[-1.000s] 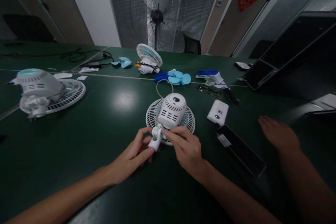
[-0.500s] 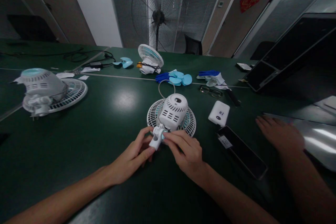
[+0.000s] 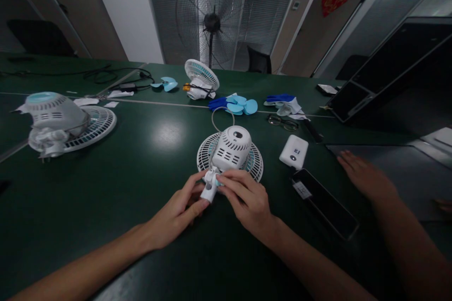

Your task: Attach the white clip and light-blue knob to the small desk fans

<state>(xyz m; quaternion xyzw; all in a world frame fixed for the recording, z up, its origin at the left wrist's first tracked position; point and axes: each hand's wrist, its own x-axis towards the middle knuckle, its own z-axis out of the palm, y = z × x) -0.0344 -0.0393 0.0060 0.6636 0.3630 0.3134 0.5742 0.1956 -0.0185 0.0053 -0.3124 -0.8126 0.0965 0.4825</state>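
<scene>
On the tabletop (image 3: 141, 181), the first fan (image 3: 231, 149) lies between the second fan (image 3: 58, 116), at left, and a phone (image 3: 328, 209), at right. Behind the phone is a power bank (image 3: 294, 151). Near the far edge is the third fan (image 3: 201, 79).

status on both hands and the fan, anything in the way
Left hand holding white clamp; right hand on its light-blue knob. Fan lying grille-down. Nothing blocking the hands; co-worker's hand off to the right.
</scene>
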